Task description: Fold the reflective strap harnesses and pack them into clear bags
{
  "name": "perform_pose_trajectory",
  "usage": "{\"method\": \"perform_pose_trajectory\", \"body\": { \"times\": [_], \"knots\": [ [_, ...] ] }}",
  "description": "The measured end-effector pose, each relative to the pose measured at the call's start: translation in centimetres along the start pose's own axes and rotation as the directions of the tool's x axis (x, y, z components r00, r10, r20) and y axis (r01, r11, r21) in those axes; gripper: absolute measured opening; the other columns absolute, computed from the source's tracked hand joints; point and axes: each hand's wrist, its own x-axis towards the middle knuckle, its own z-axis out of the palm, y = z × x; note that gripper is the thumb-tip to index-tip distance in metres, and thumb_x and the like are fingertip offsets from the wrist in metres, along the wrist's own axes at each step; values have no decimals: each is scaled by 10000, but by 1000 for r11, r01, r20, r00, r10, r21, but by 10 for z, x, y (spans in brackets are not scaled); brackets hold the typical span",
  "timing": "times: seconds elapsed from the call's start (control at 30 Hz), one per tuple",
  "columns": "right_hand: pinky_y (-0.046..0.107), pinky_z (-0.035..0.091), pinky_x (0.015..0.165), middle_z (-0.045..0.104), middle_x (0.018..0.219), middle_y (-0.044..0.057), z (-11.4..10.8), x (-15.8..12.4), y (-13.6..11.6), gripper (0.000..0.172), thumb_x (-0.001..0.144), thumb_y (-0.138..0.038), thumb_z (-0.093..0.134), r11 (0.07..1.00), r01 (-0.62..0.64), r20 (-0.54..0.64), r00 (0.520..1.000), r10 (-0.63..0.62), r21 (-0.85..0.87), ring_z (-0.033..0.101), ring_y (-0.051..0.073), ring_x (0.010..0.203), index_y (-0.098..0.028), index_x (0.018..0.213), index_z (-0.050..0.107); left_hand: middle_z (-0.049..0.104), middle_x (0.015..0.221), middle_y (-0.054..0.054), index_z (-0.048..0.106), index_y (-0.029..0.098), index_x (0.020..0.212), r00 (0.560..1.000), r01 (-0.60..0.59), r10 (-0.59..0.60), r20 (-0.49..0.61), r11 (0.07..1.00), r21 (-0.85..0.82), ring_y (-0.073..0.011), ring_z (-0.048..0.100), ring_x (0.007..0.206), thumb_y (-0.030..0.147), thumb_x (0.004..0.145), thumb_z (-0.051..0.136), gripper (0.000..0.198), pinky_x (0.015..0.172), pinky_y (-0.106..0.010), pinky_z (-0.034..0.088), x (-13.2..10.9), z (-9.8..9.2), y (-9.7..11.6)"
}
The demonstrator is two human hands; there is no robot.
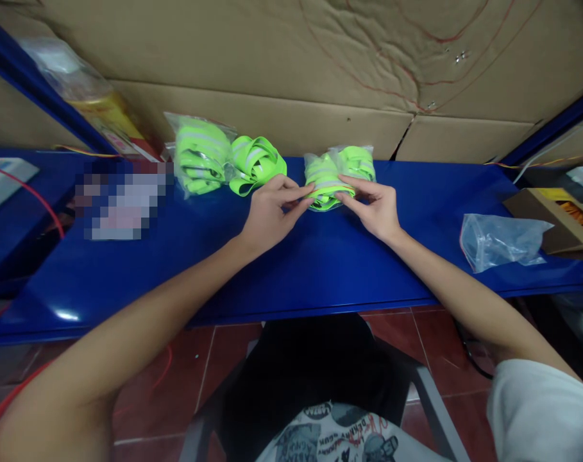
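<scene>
A clear plastic bag packed with folded neon-green reflective straps (326,173) lies on the blue table near the back. My left hand (274,208) pinches its left edge between thumb and fingers. On the right edge, my right hand (375,204) grips the same bag with thumb and forefinger. Just behind it sits another bagged green bundle (359,162). To the left of my hands rests a loose coil of green reflective strap (256,163), touching a fuller clear bag of straps (202,157).
An empty-looking clear zip bag (503,240) lies at the right beside an open cardboard box (555,218). A bottle with a yellow label (101,115) stands at the back left. Cardboard (253,115) walls off the rear of the blue table (272,282).
</scene>
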Motion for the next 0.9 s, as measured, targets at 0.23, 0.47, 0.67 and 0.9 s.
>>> {"method": "perform_pose_trajectory", "body": {
  "times": [0.23,0.47,0.67,0.9],
  "knots": [
    [374,643,660,782,745,1,4,0,2,562,793,-583,949,981,-153,110,984,140,118,696,184,642,-248,1236,866,749,792,-4,718,196,1469,969,214,-209,135,976,-29,-89,528,554,505,946,804,614,568,-234,489,-2,7,-13],
    [348,629,653,756,731,0,3,1,2,584,786,-556,960,982,-139,168,979,118,124,721,185,679,-224,1251,840,710,749,-3,816,192,1347,961,265,-250,120,954,-137,-93,482,579,418,871,853,528,563,-247,434,0,8,-35],
    [337,585,610,751,695,-5,6,1,-3,493,881,-541,849,987,-149,176,975,137,56,693,168,587,-190,1225,797,632,651,25,869,186,1202,987,154,-147,68,981,-118,-85,422,512,508,886,834,452,496,-235,362,4,7,-37],
    [315,500,533,701,599,-34,1,2,-8,191,919,-372,749,989,-134,78,987,138,-59,602,146,469,-239,1056,738,686,728,7,821,206,1299,998,40,-37,42,997,-73,-90,522,559,439,979,766,400,574,-224,477,-3,13,-9]
  ]
}}
